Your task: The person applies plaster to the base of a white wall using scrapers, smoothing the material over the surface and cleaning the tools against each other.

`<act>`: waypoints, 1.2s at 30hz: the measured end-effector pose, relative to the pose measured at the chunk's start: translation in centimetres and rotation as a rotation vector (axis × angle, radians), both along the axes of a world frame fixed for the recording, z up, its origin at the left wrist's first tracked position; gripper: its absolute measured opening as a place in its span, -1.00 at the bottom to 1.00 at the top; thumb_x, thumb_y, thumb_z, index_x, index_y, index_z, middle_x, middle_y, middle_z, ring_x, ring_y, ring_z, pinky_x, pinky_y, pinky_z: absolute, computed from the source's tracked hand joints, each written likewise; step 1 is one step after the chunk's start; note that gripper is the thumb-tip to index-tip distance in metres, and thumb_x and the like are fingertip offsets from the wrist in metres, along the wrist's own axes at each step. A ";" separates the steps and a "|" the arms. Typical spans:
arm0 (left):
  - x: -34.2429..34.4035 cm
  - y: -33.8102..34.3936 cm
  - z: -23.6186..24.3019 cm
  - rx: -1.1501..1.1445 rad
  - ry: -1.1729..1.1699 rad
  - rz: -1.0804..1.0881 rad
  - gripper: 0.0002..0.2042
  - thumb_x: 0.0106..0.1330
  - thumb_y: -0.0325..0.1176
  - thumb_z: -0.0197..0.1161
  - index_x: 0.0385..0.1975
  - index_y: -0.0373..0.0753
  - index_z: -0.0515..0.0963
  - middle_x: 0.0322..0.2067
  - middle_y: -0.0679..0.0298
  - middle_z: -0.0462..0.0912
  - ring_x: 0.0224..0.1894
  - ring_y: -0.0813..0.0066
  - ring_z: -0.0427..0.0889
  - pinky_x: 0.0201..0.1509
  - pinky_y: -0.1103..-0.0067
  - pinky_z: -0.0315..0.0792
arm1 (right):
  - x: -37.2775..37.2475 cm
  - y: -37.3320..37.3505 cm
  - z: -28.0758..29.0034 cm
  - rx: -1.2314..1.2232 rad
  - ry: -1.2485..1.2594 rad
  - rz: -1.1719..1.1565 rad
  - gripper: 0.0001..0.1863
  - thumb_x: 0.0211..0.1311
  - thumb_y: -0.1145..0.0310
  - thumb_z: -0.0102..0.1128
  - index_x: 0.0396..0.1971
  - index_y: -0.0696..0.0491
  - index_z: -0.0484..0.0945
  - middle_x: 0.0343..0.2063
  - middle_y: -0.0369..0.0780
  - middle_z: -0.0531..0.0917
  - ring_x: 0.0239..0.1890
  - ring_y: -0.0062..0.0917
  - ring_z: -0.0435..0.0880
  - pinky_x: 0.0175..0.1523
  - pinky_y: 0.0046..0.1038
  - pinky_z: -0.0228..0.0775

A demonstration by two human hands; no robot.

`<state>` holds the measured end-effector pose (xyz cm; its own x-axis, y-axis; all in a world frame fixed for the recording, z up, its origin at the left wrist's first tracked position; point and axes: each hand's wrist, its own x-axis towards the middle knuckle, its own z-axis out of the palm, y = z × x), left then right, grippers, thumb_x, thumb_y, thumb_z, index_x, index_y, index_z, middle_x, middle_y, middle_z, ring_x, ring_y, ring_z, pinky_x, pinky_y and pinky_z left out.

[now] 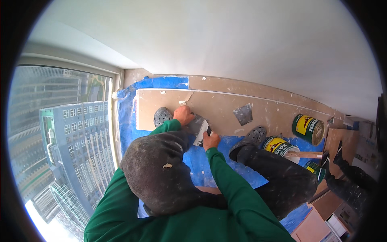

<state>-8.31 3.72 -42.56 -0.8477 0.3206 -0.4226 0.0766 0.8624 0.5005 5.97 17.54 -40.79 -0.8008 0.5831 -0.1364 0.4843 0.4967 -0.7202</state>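
My left hand (pixel 184 115) is curled beside a white putty smear (pixel 183 103) on a long tan board (pixel 211 109); a grey flat piece (pixel 193 123) lies against it, and what my fingers grip is unclear. My right hand (pixel 210 140) holds a wide putty knife (pixel 200 134) with a pale blade and dark handle, just right of that grey piece. A square grey metal plate (pixel 242 114) lies farther right on the board. Grey perforated clogs (pixel 253 137) are on my feet, one partly behind my left hand. My bent knee (pixel 155 169) hides part of the floor.
Blue sheeting (pixel 203 167) covers the floor. Paint cans (pixel 307 130) and a bucket (pixel 275 146) with a wooden stick (pixel 306 154) stand right, near another person's dark-trousered legs (pixel 354 177) and tan boards (pixel 338 143). A tall window (pixel 64 133) borders the left, a white wall (pixel 242 40) the far side.
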 end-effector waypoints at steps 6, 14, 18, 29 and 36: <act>-0.3 0.2 1.3 0.049 -0.032 -0.021 -0.70 -0.09 -0.15 0.27 -0.55 -0.31 0.61 -0.46 -0.01 0.62 -0.32 0.00 0.61 -0.19 0.25 0.49 | -6.0 -2.5 0.3 -0.051 -0.290 0.073 -0.68 -0.10 0.28 0.19 -0.34 0.16 0.62 -0.50 0.03 0.64 -0.31 -0.02 0.61 -0.11 -0.18 0.43; -0.2 -0.2 0.9 0.094 -0.092 0.091 -0.74 -0.19 -0.19 0.37 -0.64 -0.27 0.59 -0.52 0.04 0.61 -0.37 0.05 0.60 -0.24 0.26 0.47 | -2.2 -2.3 1.7 -0.108 -0.051 -0.098 -0.71 -0.05 0.30 0.17 -0.39 0.21 0.59 -0.47 0.10 0.61 -0.34 0.01 0.60 -0.15 -0.13 0.43; -0.8 0.2 1.3 0.234 -0.075 0.003 -0.79 -0.14 -0.25 0.36 -0.62 -0.29 0.61 -0.55 0.06 0.60 -0.42 0.12 0.59 -0.28 0.32 0.47 | -5.5 -0.5 0.5 -0.164 -0.160 0.048 -0.71 -0.10 0.30 0.22 -0.38 0.18 0.60 -0.47 0.05 0.63 -0.32 0.00 0.60 -0.14 -0.17 0.41; -1.1 -0.7 9.2 0.738 -0.077 0.151 -0.90 0.01 -0.47 0.37 -0.45 -0.27 0.65 -0.40 0.24 0.65 -0.40 0.50 0.56 -0.30 0.60 0.44 | -1.0 11.6 4.4 -0.396 0.066 -0.492 -0.59 -0.09 0.27 0.33 -0.38 0.36 0.56 -0.37 -0.05 0.67 -0.30 -0.33 0.63 -0.12 -0.33 0.40; 2.0 -2.5 8.5 0.678 0.179 0.292 -0.80 -0.10 -0.55 0.31 -0.40 -0.29 0.63 -0.14 0.10 0.59 -0.20 0.28 0.63 -0.17 0.52 0.51 | -0.6 8.3 6.4 -0.418 0.039 -0.386 -0.55 -0.11 0.29 0.36 -0.27 0.32 0.54 -0.25 -0.06 0.63 -0.15 -0.34 0.55 0.02 -0.40 0.32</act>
